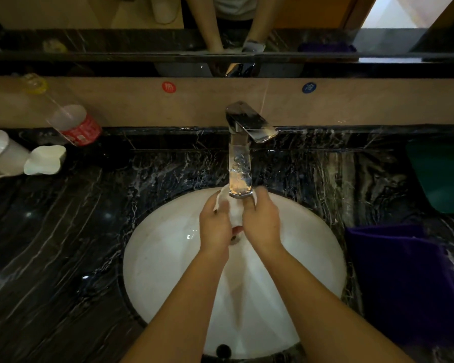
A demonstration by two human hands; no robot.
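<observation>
The white cloth is bunched into a narrow wad whose long axis runs roughly away from the person. Its far end points up under the spout of the faucet and its near end sinks between the two palms. It hangs over the middle of the white sink, clear of the basin floor as far as can be seen. The left hand grips it from the left, fingers curled round the wad, with a loose corner sticking out above the knuckles. The right hand closes on it from the right in the same way, so the cloth is pressed between both hands, which sit close together with only a strip of fabric showing. Whether water is running is hard to tell. On the dark marble counter a folded purple towel lies right of the basin, and a plastic bottle leans at the far left.
</observation>
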